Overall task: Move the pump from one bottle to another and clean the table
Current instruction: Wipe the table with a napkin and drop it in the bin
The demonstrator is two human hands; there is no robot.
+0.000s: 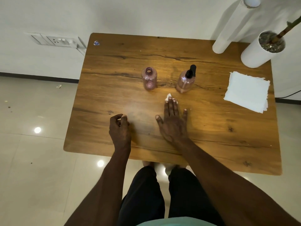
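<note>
1. On the wooden surface point(211, 131), the fingers point(171, 105) of the right hand point(173, 124) lay flat and spread, pressing a small white tissue wad point(169, 95) against the wood; only a scrap of it peeked out beyond the fingertips, so it was pinned rather than gripped.
2. The left hand point(119, 128) rested near the front edge with its fingers curled loosely inward, and I could see nothing held in it.
3. Just beyond the tissue stood the bottle with the pump point(185, 81), its black pump point(191, 70) seated in the neck, and to its left, a little apart, the open bottle point(149, 80) with a bare mouth.
4. From how things stood, the pump swap looked done and the wiping was in hand; a dull, faintly smeared patch point(140, 115) showed between the two hands.
5. The risk I saw was the wiping hand sliding forward: the pump bottle stood close ahead of the fingertips, and a careless push could knock it over.
6. The open bottle had no cap, so a sideways sweep that toppled it could spill whatever remained inside; I could not tell if any did.
7. The wad was small under a broad hand, so it could slip free or leave bare skin smearing the patch.
8. Fresh napkins point(247, 91) lay stacked well to the right, near the white planter point(254, 53) and a paper roll point(228, 33).
</note>
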